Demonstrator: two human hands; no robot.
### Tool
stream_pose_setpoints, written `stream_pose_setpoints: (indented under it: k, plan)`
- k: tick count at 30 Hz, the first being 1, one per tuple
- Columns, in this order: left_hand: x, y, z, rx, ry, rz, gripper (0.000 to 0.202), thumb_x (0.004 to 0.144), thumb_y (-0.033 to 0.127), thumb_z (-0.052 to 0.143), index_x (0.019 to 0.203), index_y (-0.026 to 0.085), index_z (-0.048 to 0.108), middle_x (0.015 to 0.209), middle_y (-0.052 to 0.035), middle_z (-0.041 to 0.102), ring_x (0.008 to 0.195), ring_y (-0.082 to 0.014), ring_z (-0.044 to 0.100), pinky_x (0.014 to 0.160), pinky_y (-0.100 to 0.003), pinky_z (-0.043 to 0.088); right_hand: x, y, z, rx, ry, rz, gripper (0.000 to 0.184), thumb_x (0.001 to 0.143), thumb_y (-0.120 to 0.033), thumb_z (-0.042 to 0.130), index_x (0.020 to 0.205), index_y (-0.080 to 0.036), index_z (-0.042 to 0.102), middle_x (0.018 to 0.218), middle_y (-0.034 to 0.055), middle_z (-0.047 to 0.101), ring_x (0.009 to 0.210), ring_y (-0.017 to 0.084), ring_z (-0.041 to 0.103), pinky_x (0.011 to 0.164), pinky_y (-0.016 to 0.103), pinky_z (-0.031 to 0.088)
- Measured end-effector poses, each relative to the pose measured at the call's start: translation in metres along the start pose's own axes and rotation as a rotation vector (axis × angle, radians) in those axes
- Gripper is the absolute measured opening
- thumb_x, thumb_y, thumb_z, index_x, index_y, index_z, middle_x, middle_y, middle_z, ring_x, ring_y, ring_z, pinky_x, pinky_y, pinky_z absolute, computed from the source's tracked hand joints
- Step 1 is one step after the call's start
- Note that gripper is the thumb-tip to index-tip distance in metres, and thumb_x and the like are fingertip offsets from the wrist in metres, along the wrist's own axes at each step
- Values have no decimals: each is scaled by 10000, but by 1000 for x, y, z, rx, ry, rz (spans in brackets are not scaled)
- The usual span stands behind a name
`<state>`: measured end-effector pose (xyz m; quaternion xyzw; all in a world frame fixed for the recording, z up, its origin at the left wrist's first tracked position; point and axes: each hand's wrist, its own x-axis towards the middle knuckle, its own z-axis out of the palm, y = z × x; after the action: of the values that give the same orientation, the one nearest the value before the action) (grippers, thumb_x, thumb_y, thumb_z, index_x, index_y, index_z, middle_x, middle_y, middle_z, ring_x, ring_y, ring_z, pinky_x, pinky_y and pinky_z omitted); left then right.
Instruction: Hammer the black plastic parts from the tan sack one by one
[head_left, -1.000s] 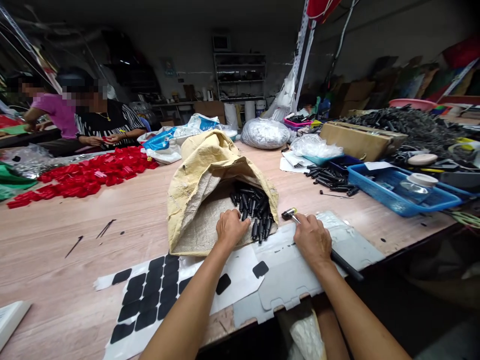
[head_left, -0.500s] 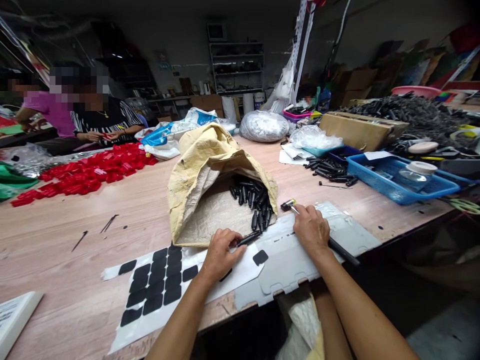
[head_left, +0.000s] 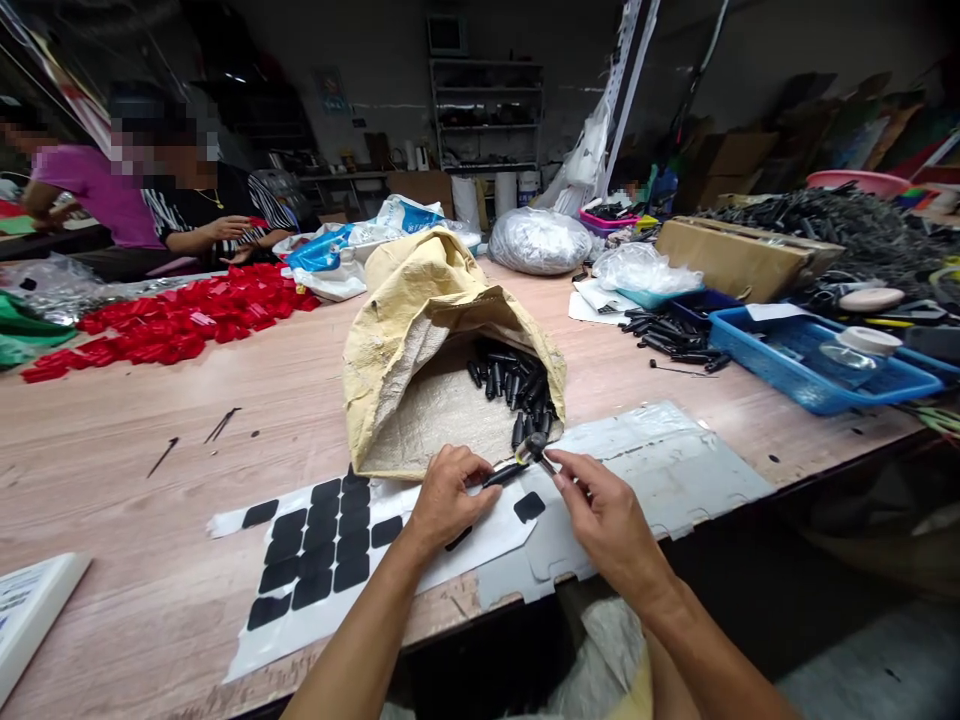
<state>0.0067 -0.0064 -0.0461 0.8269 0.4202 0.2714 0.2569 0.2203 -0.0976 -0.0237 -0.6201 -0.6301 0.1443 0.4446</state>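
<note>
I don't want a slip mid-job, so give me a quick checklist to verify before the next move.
1. Left hand gripping the black part: ok.
2. Right hand holding the hammer: ok.
3. Left hand apart from the hammer's head: ok, a gap shows.
4. Hammer's head touching the part's far end: cannot tell, they overlap in view.
5. Yellow sack open, loose pieces visible inside: ok.
</note>
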Motion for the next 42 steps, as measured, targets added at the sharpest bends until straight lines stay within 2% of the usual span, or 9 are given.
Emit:
stream_pose_setpoints:
  k: [5, 10, 15, 21, 25, 30, 35, 39, 42]
  plan:
    - [-1, -1, 1, -5, 4, 9, 70, 837, 282, 744, 890, 236, 753, 850, -18, 688, 902, -226, 553, 858, -366, 400, -12, -4, 14, -89, 47, -88, 363, 1003, -223, 434, 1291, -230, 655, 1053, 84, 710, 1005, 194, 677, 897, 314, 540]
    - [-1, 1, 0, 9, 3, -8, 63, 824, 250, 739, 884, 239, 757, 828, -18, 672, 881, -223, 552, 842, -362, 407, -13, -4, 20, -184, 1, -99, 380, 999, -194, 414, 1284, -243, 661, 984, 64, 696, 918, 179, 680, 800, 271, 547]
    - [0, 0, 2, 6, 11, -7, 45, 825, 248, 732, 869, 235, 733, 825, -16, 663, 882, -222, 555, 832, -359, 406, -14, -13, 25, -149, 27, -165, 376, 1007, -188, 425, 1314, -234, 636, 1011, 70, 689, 941, 177, 666, 845, 278, 535]
    - [-1, 0, 2, 5, 19, -9, 44, 806, 217, 733, 847, 228, 720, 796, -4, 644, 858, -212, 542, 821, -353, 399, -13, -9, 25, -193, -29, -130, 363, 1004, -204, 432, 1284, -251, 659, 1001, 49, 704, 920, 173, 674, 804, 268, 518]
    - [0, 1, 1, -1, 11, -21, 54, 803, 235, 735, 852, 228, 715, 797, -3, 643, 861, -215, 541, 822, -354, 398, 13, 13, -6, -258, 133, -37, 341, 994, -277, 492, 1287, -258, 666, 1069, 50, 711, 961, 188, 664, 840, 295, 492]
    - [0, 2, -1, -32, -4, -20, 100, 875, 308, 682, 827, 223, 702, 799, -6, 645, 864, -214, 544, 816, -352, 392, 60, 75, -42, -620, 241, 282, 315, 946, -276, 543, 1211, -261, 712, 1069, 59, 693, 871, 205, 615, 703, 324, 394]
    - [1, -1, -1, -46, -10, -16, 155, 901, 327, 658, 810, 208, 700, 800, -13, 649, 860, -210, 539, 817, -356, 379, 74, 114, -37, -824, 184, 323, 340, 955, -206, 504, 1225, -234, 708, 1052, 104, 656, 924, 223, 567, 710, 335, 338]
    - [2, 4, -5, -48, -44, -31, 141, 894, 314, 674, 815, 203, 711, 817, -21, 657, 883, -220, 536, 850, -376, 382, 71, 114, -30, -907, 208, 283, 344, 963, -200, 502, 1254, -226, 685, 1036, 108, 635, 922, 221, 549, 710, 332, 312]
    - [-7, 26, -15, -26, -100, 8, 116, 880, 316, 702, 831, 215, 731, 943, -43, 669, 981, -246, 535, 911, -406, 395, 71, 112, -30, -913, 193, 269, 342, 965, -209, 498, 1254, -227, 681, 1022, 104, 628, 899, 217, 539, 704, 330, 302]
